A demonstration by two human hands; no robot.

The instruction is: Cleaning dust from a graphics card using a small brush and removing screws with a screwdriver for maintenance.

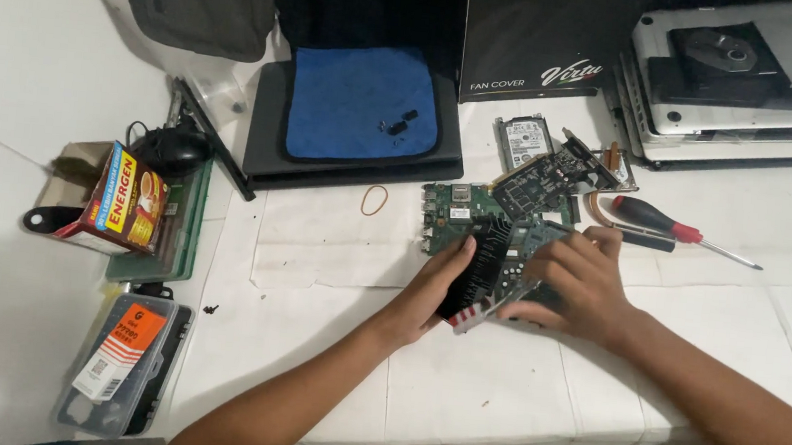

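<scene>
Hands both clamp a finned black card (480,270) above the green board (454,216) on the counter (496,393), left hand (433,288) and right hand (577,286); twisting risks cracked solder

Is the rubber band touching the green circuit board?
Apart. The head view shows the rubber band lying alone on the white table, with bare surface between it and the green circuit board.

white table (515,395), screwdriver (668,225), rubber band (375,200)
</scene>
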